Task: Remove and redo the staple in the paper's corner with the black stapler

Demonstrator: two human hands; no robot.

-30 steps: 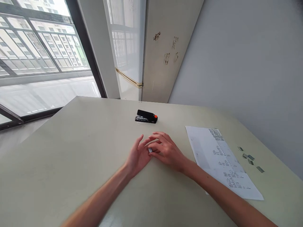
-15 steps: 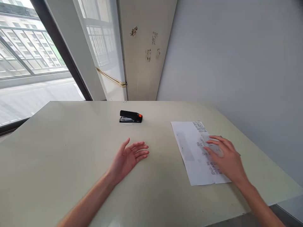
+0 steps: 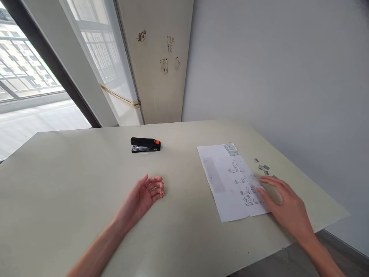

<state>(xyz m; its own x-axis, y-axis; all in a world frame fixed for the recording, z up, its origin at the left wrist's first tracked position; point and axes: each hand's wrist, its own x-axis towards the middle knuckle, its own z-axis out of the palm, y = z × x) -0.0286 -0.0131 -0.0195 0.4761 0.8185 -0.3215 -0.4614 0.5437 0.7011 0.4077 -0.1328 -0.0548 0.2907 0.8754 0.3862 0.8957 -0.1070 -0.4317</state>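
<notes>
My left hand [image 3: 144, 194] rests palm up on the table, its fingers loosely curled and apart, with nothing in it. Beyond it lies a black stapler [image 3: 145, 144] with an orange patch at its right end. Printed white paper [image 3: 230, 181] lies flat on the right part of the table. Over its right edge is my right hand [image 3: 285, 206], thumb and fingers spread, holding nothing; whether it touches the paper is unclear. Several small metallic pieces, perhaps staple strips [image 3: 265, 167], lie past the fingertips of my right hand, partly hidden by them.
The pale table [image 3: 86, 173] has its near edge at the lower right. A grey wall [image 3: 259, 69] runs along the right side. At the back stand a refrigerator [image 3: 161, 88] with a gold-coloured handle and a dark-framed window on the left.
The view has turned to the right. My right hand has shifted toward the paper's right edge, and the small metallic pieces now show. The fingers of my left hand have curled a little more.
</notes>
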